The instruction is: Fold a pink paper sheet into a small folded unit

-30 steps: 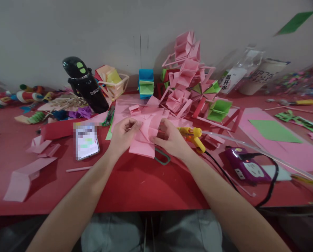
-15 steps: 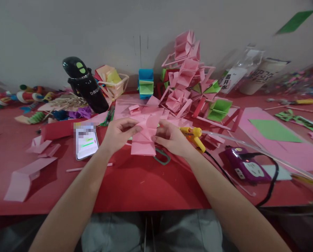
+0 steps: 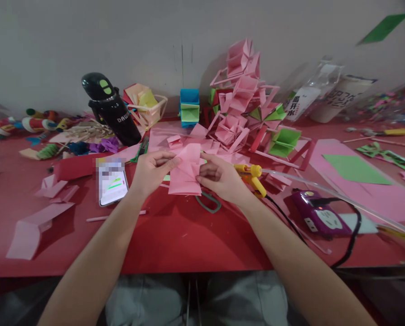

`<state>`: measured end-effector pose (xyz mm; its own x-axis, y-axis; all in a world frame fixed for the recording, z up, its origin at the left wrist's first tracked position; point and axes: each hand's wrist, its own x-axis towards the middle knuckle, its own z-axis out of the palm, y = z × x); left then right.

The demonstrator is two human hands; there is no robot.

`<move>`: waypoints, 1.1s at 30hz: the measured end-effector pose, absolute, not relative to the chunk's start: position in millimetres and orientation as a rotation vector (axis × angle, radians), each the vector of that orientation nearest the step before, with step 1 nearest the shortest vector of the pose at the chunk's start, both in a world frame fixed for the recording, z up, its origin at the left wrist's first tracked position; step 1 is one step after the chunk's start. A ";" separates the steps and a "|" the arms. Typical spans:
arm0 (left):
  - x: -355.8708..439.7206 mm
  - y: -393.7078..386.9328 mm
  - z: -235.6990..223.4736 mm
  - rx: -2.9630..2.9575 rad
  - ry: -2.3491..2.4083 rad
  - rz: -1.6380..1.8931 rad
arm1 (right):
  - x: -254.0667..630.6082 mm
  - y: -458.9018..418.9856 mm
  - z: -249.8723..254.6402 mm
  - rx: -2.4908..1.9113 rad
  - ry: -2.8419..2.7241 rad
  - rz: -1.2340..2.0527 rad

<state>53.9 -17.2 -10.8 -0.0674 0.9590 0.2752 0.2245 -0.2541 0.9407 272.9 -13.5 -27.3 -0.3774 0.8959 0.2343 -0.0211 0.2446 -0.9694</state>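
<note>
Lying toward the left of the red table [image 3: 195, 249], a creased pink strip [image 3: 26, 240] is seen, with a lit phone [image 3: 112, 188] to its right and a black bottle [image 3: 116, 115] standing behind. Next, the upper left edge of a folded pink paper [image 3: 184, 179] is pinched by the left hand [image 3: 151, 174], the thumb laid over its front. The paper is held between the two hands — its lower end left hanging below both grips; whether the table is touched by it cannot be told. Its right edge is grasped by the right hand [image 3: 221, 176], between thumb and curled fingers. Just beyond that hand a yellow glue gun [image 3: 257, 185] is placed — followed by a purple socket block [image 3: 316, 215] and, farther right, a green sheet [image 3: 357, 170] laid on pink paper.
</note>
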 end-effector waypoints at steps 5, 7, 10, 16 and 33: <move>53.4 -16.6 -12.9 1.550 1.319 1.398 | 274.9 -14.2 -23.3 -0.868 -1.599 1.321; 53.4 -16.8 -12.5 1.564 1.332 1.392 | 274.7 -14.7 -22.1 -0.878 -1.589 1.332; 53.1 -17.1 -11.5 1.591 1.365 1.371 | 274.3 -15.0 -21.3 -0.893 -1.575 1.348; 54.0 -18.0 -9.6 1.628 1.344 1.349 | 274.6 -13.5 -23.5 -0.945 -1.551 1.300; 61.4 -19.5 -10.8 1.621 1.187 1.281 | 272.8 -9.6 -22.0 -0.982 -1.498 1.268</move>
<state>61.4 -19.5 -10.8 0.0732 0.9547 0.2883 0.2146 -0.2974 0.9303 272.8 -9.6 -22.0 -0.2672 0.9528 0.1441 0.0149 0.1536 -0.9880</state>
